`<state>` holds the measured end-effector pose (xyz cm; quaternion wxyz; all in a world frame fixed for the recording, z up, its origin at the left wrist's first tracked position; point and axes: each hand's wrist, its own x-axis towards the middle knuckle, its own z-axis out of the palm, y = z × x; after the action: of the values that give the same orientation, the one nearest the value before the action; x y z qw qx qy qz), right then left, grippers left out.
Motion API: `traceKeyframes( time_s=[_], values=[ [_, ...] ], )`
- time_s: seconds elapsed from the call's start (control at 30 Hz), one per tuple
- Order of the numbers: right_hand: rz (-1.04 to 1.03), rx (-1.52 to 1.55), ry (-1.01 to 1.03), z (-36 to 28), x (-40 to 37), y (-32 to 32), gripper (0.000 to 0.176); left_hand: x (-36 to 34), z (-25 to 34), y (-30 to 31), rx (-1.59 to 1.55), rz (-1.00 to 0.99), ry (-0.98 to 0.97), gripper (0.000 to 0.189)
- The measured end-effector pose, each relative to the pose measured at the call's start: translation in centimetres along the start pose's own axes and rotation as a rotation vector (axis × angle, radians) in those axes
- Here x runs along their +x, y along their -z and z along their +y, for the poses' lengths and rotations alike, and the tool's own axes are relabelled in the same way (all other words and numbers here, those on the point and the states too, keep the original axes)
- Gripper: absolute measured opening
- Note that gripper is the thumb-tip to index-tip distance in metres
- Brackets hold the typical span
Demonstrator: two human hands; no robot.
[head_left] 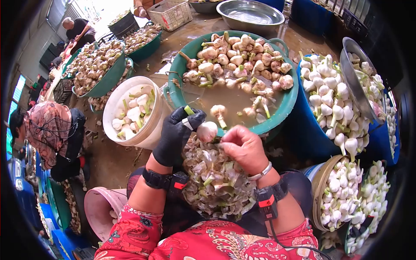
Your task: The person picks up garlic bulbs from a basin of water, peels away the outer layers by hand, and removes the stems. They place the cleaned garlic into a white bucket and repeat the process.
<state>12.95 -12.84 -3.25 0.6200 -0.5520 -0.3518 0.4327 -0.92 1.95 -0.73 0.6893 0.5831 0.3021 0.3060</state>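
Observation:
My left hand, in a black glove, grips a garlic bulb by its green stem. My bare right hand pinches at the bulb's root end, fingers closed on it. Both hands hover over a heap of peeled garlic skins in my lap. Just beyond them stands a green basin of murky water holding several unpeeled garlic bulbs.
A white bucket of peeled garlic stands left of the basin. Blue tubs and a basket of white peeled garlic fill the right. Metal bowls sit behind. A person in a patterned headscarf sits at left; more basins lie beyond.

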Motion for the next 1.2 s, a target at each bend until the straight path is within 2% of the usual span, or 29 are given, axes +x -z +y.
traceKeyframes(
  time_s=[0.07, 0.1, 0.17, 0.27, 0.33, 0.5, 0.63, 0.73, 0.8, 0.87, 0.93, 0.97, 1.03, 1.07, 1.13, 1.2],
  values=[
    [0.096, 0.195, 0.029, -1.1, 0.2, -0.6, 0.017, -0.2, 0.0, -0.9, 0.069, -0.046, -0.021, 0.017],
    [0.101, 0.194, 0.027, -1.0, 0.3, -0.4, 0.017, -0.3, 0.2, -1.3, 0.14, -0.085, -0.047, 0.017],
    [0.067, 0.002, 0.083, -0.7, 0.4, -0.2, 0.02, -0.4, 0.6, -1.9, 0.147, -0.105, -0.059, 0.016],
    [0.11, 0.073, 0.103, -0.2, 0.4, -0.3, 0.018, -0.4, 0.4, -2.2, 0.137, -0.127, -0.063, 0.015],
    [0.137, -0.007, 0.15, -0.3, 0.4, -0.2, 0.017, -0.4, 0.3, -2.4, 0.121, -0.138, -0.051, 0.015],
    [0.171, -0.168, 0.203, -1.0, 0.2, 0.0, 0.013, -0.9, 0.7, -2.7, 0.336, -0.149, -0.14, 0.011],
    [0.074, -0.375, 0.173, -1.5, 0.0, 0.1, 0.006, -0.8, -0.2, -2.1, 0.537, -0.229, -0.181, 0.014],
    [0.057, -0.449, 0.229, -1.3, -0.3, -0.5, 0.01, -0.4, -0.3, -1.7, 0.478, -0.196, -0.219, 0.013],
    [0.008, -0.613, 0.302, -0.4, -0.7, -0.4, 0.005, -0.3, 0.3, -1.4, 0.123, -0.041, 0.027, 0.014],
    [-0.072, -0.688, 0.26, 0.8, -1.1, -0.7, 0.008, 0.1, 0.9, -0.4, 0.131, -0.03, 0.018, 0.017],
    [-0.146, -0.72, 0.163, 0.4, -1.3, -0.6, 0.005, 0.3, 0.7, 0.6, 0.011, -0.014, 0.029, 0.018],
    [-0.147, -0.716, 0.169, 0.4, -1.1, -0.8, 0.005, 0.2, 0.7, 0.8, -0.016, 0.006, 0.029, 0.023],
    [-0.03, -0.299, 0.084, 0.7, -1.0, -0.8, 0.004, -0.2, 0.8, 0.5, -0.007, -0.007, 0.046, 0.02],
    [0.075, -0.157, 0.076, 0.7, -0.8, -1.1, 0.006, -0.4, 0.8, 0.3, -0.002, -0.021, 0.066, 0.017],
    [0.16, 0.052, 0.016, 0.1, -0.7, -1.1, 0.006, -0.8, 0.4, -0.6, 0.008, -0.038, 0.039, 0.017],
    [0.221, 0.098, 0.025, -0.3, -0.5, -1.4, 0.007, -1.2, 0.3, -1.3, 0.017, -0.055, 0.014, 0.016]
  ],
)
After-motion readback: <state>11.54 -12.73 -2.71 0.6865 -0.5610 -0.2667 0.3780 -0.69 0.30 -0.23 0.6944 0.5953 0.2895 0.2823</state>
